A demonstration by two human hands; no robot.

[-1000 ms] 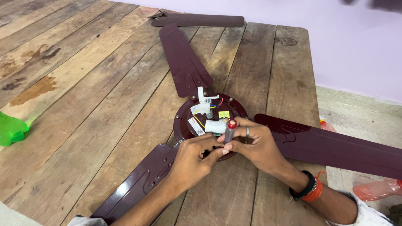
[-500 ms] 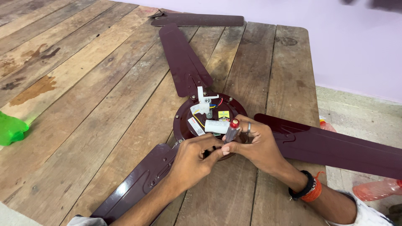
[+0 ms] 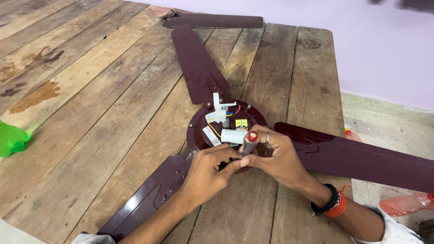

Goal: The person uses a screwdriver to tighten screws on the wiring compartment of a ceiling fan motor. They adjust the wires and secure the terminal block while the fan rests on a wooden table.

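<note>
Little has shifted since the earlier frame, as I watch from afar: both hands stay clustered at the near rim of the fan motor, and the red-capped screwdriver [image 3: 248, 143] remains almost upright.

From the left, a bright green plastic object [image 3: 11, 140] sits at the edge of the plank table [image 3: 90, 104], well apart from the work. A maroon ceiling fan lies flat with its blades splayed, which keeps the hub steady and its wiring side turned up for access. One blade [image 3: 147, 196] runs toward the near left, another [image 3: 196, 68] toward the far side, where a loose blade [image 3: 212, 21] lies detached.

At the centre, the motor housing [image 3: 199, 129] carries a white plastic bracket [image 3: 219, 108], a white rectangular label [image 3: 209, 135], a pale cylindrical capacitor [image 3: 233, 136] and a small yellow square sticker [image 3: 241, 124], with coloured wires between them.

My left hand [image 3: 209, 171] pinches something small and dark at the hub's near rim, fingers curled tight; what it is, I cannot tell. My right hand [image 3: 276, 159], ringed and wearing black and orange wristbands, grasps the screwdriver by its shaft, tip down beside the left fingers, seemingly to bear on a fastener there.

At right, the third blade [image 3: 361, 158] overhangs the table, above an orange-tinted plastic bottle [image 3: 404, 203] on the floor.
</note>
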